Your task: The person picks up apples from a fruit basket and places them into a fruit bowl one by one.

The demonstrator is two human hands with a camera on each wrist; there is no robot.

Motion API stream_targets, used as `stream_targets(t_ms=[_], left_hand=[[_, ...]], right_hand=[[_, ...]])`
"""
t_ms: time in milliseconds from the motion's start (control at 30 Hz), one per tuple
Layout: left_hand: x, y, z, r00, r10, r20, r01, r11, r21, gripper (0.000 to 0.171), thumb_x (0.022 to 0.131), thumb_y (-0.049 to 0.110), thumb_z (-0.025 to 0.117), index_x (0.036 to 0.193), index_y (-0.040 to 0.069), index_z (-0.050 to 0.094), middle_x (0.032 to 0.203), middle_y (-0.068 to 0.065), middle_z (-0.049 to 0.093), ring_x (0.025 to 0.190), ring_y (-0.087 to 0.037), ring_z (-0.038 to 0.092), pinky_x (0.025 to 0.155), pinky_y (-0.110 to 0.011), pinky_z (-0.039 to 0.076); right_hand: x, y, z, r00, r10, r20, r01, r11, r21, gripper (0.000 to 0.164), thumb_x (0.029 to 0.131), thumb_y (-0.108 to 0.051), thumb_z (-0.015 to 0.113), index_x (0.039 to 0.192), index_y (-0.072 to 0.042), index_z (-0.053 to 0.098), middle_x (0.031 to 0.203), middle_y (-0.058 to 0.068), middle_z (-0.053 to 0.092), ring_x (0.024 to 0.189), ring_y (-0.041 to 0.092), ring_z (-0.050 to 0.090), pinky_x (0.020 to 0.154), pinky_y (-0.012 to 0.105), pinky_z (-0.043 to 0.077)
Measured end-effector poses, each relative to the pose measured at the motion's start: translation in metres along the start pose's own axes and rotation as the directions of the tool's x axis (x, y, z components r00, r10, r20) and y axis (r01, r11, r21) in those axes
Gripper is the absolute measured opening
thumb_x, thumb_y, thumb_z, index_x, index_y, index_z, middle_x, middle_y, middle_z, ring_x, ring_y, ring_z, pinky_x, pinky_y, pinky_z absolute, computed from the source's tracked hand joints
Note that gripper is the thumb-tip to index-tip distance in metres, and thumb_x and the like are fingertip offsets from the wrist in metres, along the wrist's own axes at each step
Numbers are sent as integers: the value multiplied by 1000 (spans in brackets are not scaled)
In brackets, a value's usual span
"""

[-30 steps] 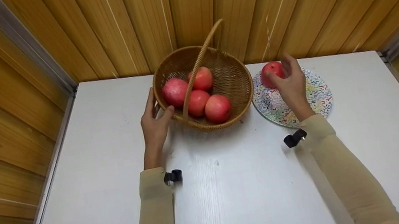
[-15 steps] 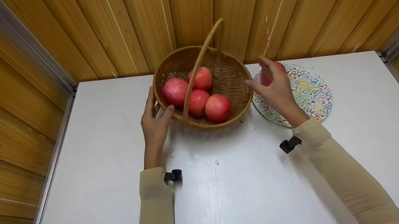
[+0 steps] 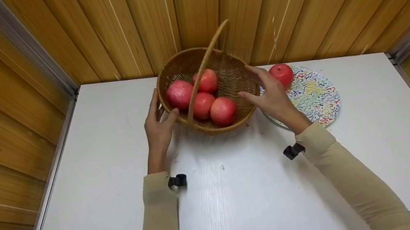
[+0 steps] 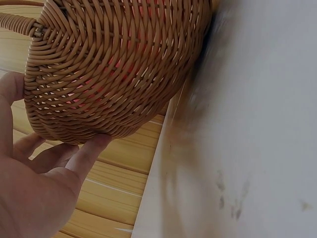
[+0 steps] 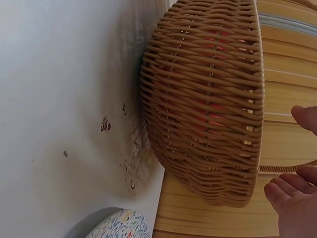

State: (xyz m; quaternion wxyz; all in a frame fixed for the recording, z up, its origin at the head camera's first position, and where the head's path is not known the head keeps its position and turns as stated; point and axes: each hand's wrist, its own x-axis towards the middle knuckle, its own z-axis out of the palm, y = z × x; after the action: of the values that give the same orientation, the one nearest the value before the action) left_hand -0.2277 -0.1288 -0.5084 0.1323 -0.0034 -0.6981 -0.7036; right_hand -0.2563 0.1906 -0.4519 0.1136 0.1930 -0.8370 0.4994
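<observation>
A brown wicker basket [image 3: 244,110] with an arched handle [image 3: 208,62] stands at the back of the table. Inside lie several round red fruits resembling apples, including a red fruit [image 3: 223,111] near the front and a pinker, streaked one [image 3: 180,94]. My left hand [image 3: 159,124] holds the basket's left side, thumb at the rim and fingers against the outer weave. Over the right rim is my right hand [image 3: 272,97], fingers and thumb spread, nothing between them. Another red fruit [image 3: 282,75] rests on a round plate [image 3: 323,99] with colourful speckles, just behind that hand.
The white table [image 3: 220,204] meets a wood-panelled wall [image 3: 195,4] right behind the basket. Panelled walls with metal edge strips also flank both sides. Small dark marks [image 5: 105,124] show on the tabletop near the basket.
My right hand has let go of the fruit on the plate and moved left to the basket's right rim. My left hand and the basket stay where they were.
</observation>
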Motion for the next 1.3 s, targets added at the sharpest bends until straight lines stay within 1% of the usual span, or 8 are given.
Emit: stream_targets(t_ms=[133, 367, 467, 600, 833, 967, 1133, 1300], left_hand=[[0, 0, -1, 1000, -14, 3, 14, 1000, 3, 78, 98, 15, 74, 166, 29, 39, 166, 5, 41, 147, -28, 47, 102, -42, 56], [-10, 34, 2, 998, -66, 15, 66, 998, -22, 78, 99, 5, 70, 168, 15, 35, 169, -6, 37, 149, -35, 43, 106, -47, 53], [-10, 33, 2, 998, -65, 13, 65, 998, -25, 78, 99, 4, 71, 168, 15, 35, 169, -6, 37, 148, -35, 44, 105, -47, 54], [-11, 33, 3, 998, -55, 11, 55, 998, -21, 78, 99, 6, 71, 168, 15, 35, 169, -7, 37, 148, -35, 44, 105, -47, 54], [-12, 35, 2, 999, -39, 16, 39, 999, 0, 78, 99, 11, 70, 167, 11, 34, 169, -9, 37, 148, -35, 45, 105, -47, 53], [-9, 30, 2, 999, -45, 14, 45, 999, -4, 78, 98, 8, 71, 167, 12, 35, 169, -9, 37, 147, -35, 45, 105, -46, 53], [0, 10, 1, 999, -48, 7, 48, 999, -5, 79, 98, 6, 71, 168, 18, 35, 170, -4, 36, 148, -34, 45, 104, -47, 54], [2, -1, 0, 1000, -15, 3, 15, 1000, 2, 79, 99, 9, 73, 167, 25, 37, 168, 1, 39, 146, -31, 47, 103, -46, 55]], right_hand=[[-1, -4, 4, 1000, -10, 30, 11, 999, -50, 73, 92, -12, 85, 155, 0, 50, 153, 20, 54, 142, 31, 51, 119, 43, 41], [0, -7, 12, 996, -15, 87, 23, 995, -99, 74, 91, -16, 87, 154, -1, 52, 152, 18, 56, 141, 31, 51, 119, 47, 40], [1, -6, 16, 994, -20, 110, 33, 992, -118, 75, 90, -16, 88, 153, 1, 52, 151, 20, 56, 141, 33, 51, 120, 48, 39], [1, -7, 21, 987, 12, 160, 11, 990, -138, 77, 90, -20, 88, 154, 2, 51, 152, 20, 55, 142, 34, 50, 120, 48, 38], [2, -7, 27, 961, 71, 266, -22, 983, -182, 77, 92, -25, 86, 156, -1, 50, 155, 18, 53, 145, 34, 46, 121, 49, 37], [3, -9, 31, 954, 65, 293, -5, 980, -201, 73, 93, -24, 85, 154, 0, 52, 152, 19, 55, 143, 35, 49, 119, 50, 39], [6, -11, 36, 940, 56, 337, 27, 971, -236, 66, 93, -18, 84, 149, 3, 56, 146, 20, 59, 137, 36, 53, 117, 50, 41], [9, -13, 40, 927, 54, 372, 55, 960, -276, 62, 92, -15, 84, 145, 6, 58, 141, 23, 62, 134, 38, 56, 115, 50, 43]])
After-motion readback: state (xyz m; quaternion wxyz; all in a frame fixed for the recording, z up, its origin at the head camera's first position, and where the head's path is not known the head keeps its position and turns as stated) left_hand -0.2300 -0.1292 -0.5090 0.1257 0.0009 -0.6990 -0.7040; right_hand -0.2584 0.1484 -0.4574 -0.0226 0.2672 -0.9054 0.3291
